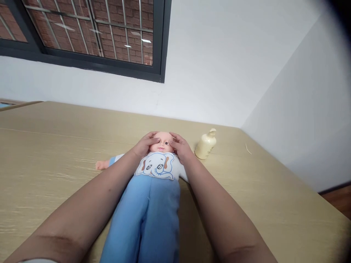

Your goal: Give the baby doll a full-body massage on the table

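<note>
Grip: both hands cupping the head, left hand on one side, right hand on the other; so yeah, I'm grasping it between them, can't tell how hard
Doll: soft-bodied doll in blue trousers and a white elephant-print top, flat on its back, smooth pinkish head toward the wall
Table: wide tan wood-look tabletop, doll lying right on it
Bottle: cream, round-shouldered pump bottle, upright just beside my right hand, probably the one thing I'd bump; dark lettering too small to read
Strand: thin, pale curved strand past the bottle, no clue what it is
Backdrop: plain white wall, dark-framed window with metal bars and brick behind
Hidden: left thumb covers part of one doll eye; right forearm blocks most of the doll's arm on that side, left forearm crosses the other sleeve
Cut off: doll's feet, below my feed
Murky: blurry black corner, top right
</note>
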A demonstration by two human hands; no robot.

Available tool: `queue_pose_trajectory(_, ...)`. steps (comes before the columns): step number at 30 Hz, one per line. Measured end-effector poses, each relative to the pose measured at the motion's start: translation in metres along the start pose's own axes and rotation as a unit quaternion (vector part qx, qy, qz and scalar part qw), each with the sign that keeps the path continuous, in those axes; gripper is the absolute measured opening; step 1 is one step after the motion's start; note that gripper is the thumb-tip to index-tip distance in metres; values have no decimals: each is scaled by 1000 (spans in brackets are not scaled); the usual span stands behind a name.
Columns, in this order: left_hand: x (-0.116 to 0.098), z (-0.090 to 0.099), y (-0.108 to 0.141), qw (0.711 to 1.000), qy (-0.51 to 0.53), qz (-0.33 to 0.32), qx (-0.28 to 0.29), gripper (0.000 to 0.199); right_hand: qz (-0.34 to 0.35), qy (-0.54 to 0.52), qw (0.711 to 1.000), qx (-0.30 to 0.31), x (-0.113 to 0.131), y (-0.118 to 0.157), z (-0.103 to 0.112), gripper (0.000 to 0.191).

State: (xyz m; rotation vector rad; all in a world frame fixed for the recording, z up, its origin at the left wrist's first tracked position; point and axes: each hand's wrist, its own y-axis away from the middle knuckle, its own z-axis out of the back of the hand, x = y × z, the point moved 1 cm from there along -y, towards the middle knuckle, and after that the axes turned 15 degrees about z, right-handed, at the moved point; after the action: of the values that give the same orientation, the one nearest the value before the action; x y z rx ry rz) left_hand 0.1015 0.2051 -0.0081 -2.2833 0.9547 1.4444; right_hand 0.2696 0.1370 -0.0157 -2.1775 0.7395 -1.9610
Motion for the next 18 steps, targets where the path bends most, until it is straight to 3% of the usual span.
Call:
queue_pose_trajectory(7,-1,-3,1,1000,-15,8,-11,59,5,110,994,-13,6,-1,-5,63)
queue_pose_trajectory(12,-2,-2,1,1000,-17,17,-2,59,10,49,999,4,7,0,-1,58)
queue_pose_trajectory(18,-3,-1,2,999,-14,34,27,60,-36,-81,995,40,4,0,9,62)
